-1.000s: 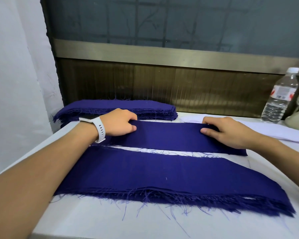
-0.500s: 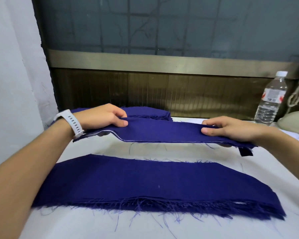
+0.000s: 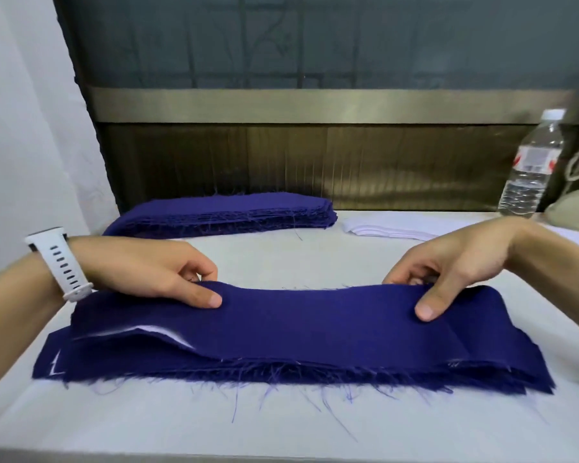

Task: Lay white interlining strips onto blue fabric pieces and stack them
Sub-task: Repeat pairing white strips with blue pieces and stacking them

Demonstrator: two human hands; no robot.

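The blue piece has come down from mid-air onto the near stack, my left hand and right hand each pinching its far edge; it looks light, limp and fraying, white interlining peeking out beneath, so I'd hold both layers near the ends.

The blue piece has been brought forward onto the near stack

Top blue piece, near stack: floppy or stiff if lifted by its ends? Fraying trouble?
Probably floppy: the top blue piece sags and ripples between the left hand and right hand. Its white interlining peeks out at the near edge, so it may slide. Frayed threads could snag.
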